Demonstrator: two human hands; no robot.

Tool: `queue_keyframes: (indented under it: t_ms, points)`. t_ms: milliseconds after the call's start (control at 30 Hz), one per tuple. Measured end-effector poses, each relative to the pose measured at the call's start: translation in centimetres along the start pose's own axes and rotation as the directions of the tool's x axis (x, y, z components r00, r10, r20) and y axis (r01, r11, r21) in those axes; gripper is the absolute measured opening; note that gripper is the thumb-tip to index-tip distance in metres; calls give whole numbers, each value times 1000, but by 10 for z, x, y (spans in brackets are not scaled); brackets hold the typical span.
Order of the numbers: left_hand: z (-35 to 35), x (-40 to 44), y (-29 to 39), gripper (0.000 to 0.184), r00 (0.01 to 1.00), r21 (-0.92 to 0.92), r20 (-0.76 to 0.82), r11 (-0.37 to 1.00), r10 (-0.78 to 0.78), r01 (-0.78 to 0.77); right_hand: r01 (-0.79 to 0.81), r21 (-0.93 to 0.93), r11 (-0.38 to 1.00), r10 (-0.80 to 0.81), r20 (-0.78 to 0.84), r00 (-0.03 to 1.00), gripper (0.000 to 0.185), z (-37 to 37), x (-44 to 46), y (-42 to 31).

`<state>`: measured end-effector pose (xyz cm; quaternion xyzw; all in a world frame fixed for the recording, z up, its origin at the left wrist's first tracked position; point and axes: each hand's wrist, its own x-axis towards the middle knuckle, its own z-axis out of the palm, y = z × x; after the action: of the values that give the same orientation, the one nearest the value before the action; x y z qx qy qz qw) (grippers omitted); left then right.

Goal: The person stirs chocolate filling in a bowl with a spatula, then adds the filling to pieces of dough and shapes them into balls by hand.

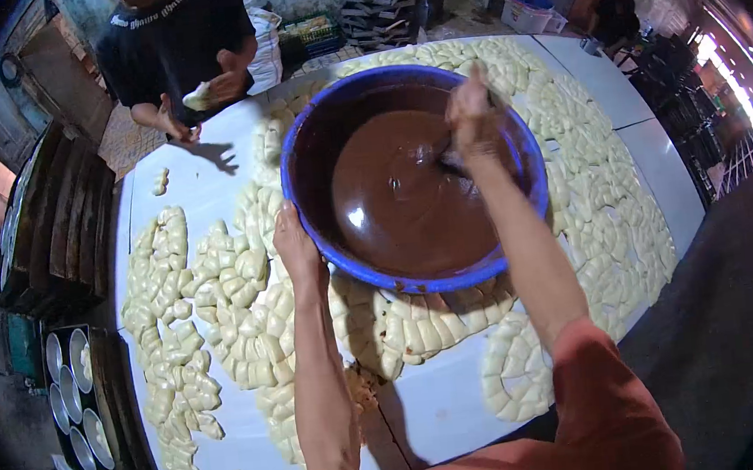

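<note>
A large blue basin (418, 287) stands on the table, holding a glossy brown chocolate-like mixture (409, 196). My left hand (295, 241) grips the basin's near left rim. Over the right side of the basin, my right hand (474, 121) is closed and blurred by motion. It holds a dark stirring tool (453, 162) whose lower end is in the mixture; its exact kind is hidden. Around and beneath the basin lie many pale, shaped dough pieces (246, 338), set close together in rows.
Across the white table (260, 436), a person in a black shirt (177, 46) holds a pale dough piece (197, 96). Dark stacked trays (58, 220) stand at the left, above round metal tins (70, 391). A dark rack (681, 106) stands at the right.
</note>
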<state>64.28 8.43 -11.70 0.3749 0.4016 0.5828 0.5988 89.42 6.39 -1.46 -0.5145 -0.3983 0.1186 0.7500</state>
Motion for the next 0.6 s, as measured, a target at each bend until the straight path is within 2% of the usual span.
queue_keyframes:
  t_ms: [33,133,167,267,300,333,367,400,433,467,500,533,567,600]
  points:
    - [-1,1,-1,35,1000,13,14,1000,9,-9,8,28,1000,-11,111,994,48,21,-17,-5]
    - [-2,4,0,37,999,-29,-6,999,-43,43,-76,132,988,58,132,990,50,3,2,6]
    - [-3,5,-1,38,1000,33,1,999,2,-2,-109,161,981,84,151,985,51,-7,9,12]
    - [-1,-4,9,37,997,49,-1,995,-82,82,-239,223,945,200,186,962,56,-40,7,26]
    - [11,-8,13,36,999,-3,-32,1000,-5,5,-198,289,937,182,82,980,52,-16,9,18]
    - [14,-6,12,36,1000,-23,-22,1000,-7,6,-149,353,924,168,-25,985,49,18,6,6]
    - [11,-4,9,37,1000,-34,-10,999,-14,13,-215,-27,976,216,49,975,54,25,-23,-13]
    - [6,-4,7,37,1000,-40,-1,999,-27,27,-156,-7,988,155,146,977,51,21,-52,-19]
    - [2,-6,10,37,998,-25,21,998,-58,59,-102,24,995,93,241,966,49,17,-80,-25]
    - [2,-1,5,37,999,6,6,999,-39,39,-120,94,988,92,259,961,46,5,-108,-36]
    - [-1,7,-5,37,1000,36,-17,999,-21,22,-237,300,924,137,320,937,46,-7,-107,-48]
    - [-6,9,-11,37,999,68,-44,998,-3,6,-359,476,803,181,379,908,47,-20,-106,-60]
    - [-1,-3,5,37,1000,62,5,998,-15,15,-329,478,814,212,281,936,47,-39,-83,-59]
    - [-1,-1,5,36,1000,39,-21,999,-20,21,-150,316,937,116,126,985,51,-49,-54,-45]
